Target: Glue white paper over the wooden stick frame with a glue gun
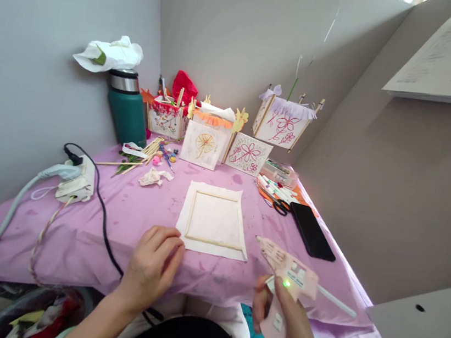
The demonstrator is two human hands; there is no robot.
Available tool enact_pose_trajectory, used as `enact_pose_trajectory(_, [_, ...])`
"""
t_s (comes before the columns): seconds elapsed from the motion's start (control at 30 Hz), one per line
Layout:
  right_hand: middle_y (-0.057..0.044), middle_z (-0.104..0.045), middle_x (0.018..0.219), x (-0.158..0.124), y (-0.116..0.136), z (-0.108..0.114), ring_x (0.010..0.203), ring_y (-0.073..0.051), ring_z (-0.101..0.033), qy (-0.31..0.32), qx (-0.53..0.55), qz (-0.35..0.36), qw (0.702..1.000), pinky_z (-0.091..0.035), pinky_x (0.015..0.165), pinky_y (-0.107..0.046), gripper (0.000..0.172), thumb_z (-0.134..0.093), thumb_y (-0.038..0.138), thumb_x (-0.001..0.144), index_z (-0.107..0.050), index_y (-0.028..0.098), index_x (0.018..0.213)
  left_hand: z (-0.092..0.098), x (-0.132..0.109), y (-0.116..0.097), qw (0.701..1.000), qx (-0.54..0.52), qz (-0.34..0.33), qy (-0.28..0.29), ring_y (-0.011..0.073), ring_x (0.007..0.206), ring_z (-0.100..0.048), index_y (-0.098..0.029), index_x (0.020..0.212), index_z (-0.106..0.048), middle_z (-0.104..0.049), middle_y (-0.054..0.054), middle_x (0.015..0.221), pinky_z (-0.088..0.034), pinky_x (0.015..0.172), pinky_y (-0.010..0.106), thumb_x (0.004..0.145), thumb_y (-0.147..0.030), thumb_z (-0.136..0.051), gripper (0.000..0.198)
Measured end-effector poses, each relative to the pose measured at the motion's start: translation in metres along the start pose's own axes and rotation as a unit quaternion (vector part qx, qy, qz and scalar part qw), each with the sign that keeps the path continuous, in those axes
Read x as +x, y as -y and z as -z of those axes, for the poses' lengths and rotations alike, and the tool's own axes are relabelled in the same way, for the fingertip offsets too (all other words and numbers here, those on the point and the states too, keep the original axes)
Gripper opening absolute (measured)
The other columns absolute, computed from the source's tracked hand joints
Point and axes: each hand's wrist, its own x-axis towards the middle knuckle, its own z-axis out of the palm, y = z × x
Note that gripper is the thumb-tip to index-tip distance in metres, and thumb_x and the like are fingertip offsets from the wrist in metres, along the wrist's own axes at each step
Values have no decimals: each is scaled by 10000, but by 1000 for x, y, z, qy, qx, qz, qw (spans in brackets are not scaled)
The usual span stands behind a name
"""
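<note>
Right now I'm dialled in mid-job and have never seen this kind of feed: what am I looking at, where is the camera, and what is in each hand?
There is no machine here, just a person's two bare hands. The one picture comes from a camera worn on the head, looking forward and down.

The left hand rests on the purple tablecloth beside a white cloth square with a frame of wooden sticks on it. The right hand has a grip on a pink glue gun with a green light.

Further back stand decorated paper boxes, a green flask, markers, scissors, a black phone and a power strip.
</note>
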Motion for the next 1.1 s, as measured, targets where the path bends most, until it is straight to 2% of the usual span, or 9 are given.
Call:
enact_pose_trajectory(0.1, [-28,-626,671,0,3,-25,622,-164,-591,7,83,51,995,-471,591,-265,453,-610,609,772,-652,176,898,13,13,-38,985,-139,74,77,182,919,-549,-171,915,-591,-601,63,957,-448,814,322,892,-148,-508,89])
enact_pose_trajectory(0.2, [-62,-665,867,7,2,-56,832,-218,-620,34,131,70,988,-507,757,-329,523,-617,669,727,-665,209,970,21,27,-71,903,-272,205,262,158,806,-580,-186,1042,-572,-636,31,918,-464,715,279,903,-266,-509,173])
enact_pose_trajectory(0.27, [-67,-667,931,15,1,-75,879,-220,-614,66,129,77,986,-500,800,-338,538,-581,686,749,-657,225,1014,21,32,-82,870,-312,236,299,170,813,-578,-178,1046,-565,-640,40,945,-457,702,280,865,-304,-551,221])
enact_pose_trajectory(0.47, [-109,-638,1122,35,2,-92,1021,-239,-587,186,-32,113,975,-475,881,-366,586,-369,658,892,-615,206,1173,23,36,-45,894,-281,282,204,173,762,-559,-180,978,-547,-616,34,851,-419,638,279,901,-485,-447,329])
enact_pose_trajectory(0.6, [-102,-661,1026,35,-4,-64,933,-234,-610,139,-180,164,960,-481,853,-352,524,-420,624,888,-638,197,1097,43,51,15,941,19,303,150,208,666,-567,-195,822,-503,-588,24,695,-380,595,307,891,-512,-401,340])
enact_pose_trajectory(0.8, [-88,-681,961,40,-9,-12,858,-235,-637,46,-255,173,950,-486,789,-325,388,-489,529,896,-652,186,976,66,66,87,864,291,336,238,314,794,-655,-175,859,-572,-683,142,847,-437,630,359,886,-527,-323,432])
enact_pose_trajectory(0.93, [-71,-662,924,47,-3,13,848,-214,-612,-4,-365,298,882,-468,738,-299,235,-513,393,918,-644,199,915,70,64,94,837,365,305,269,367,822,-657,-128,939,-611,-680,192,867,-457,665,415,887,-582,-296,555])
enact_pose_trajectory(1.03, [-75,-642,924,53,-1,26,839,-200,-597,-1,-435,393,810,-467,739,-305,162,-503,301,930,-629,200,912,69,57,75,856,431,233,166,361,769,-645,-122,1014,-607,-656,199,949,-452,601,418,895,-556,-356,516])
enact_pose_trajectory(1.1, [-79,-633,936,56,-2,29,860,-203,-586,13,-483,442,756,-460,767,-324,136,-507,256,927,-631,200,918,64,49,57,899,396,168,89,296,748,-634,-156,1022,-601,-647,144,972,-448,587,371,911,-497,-399,411])
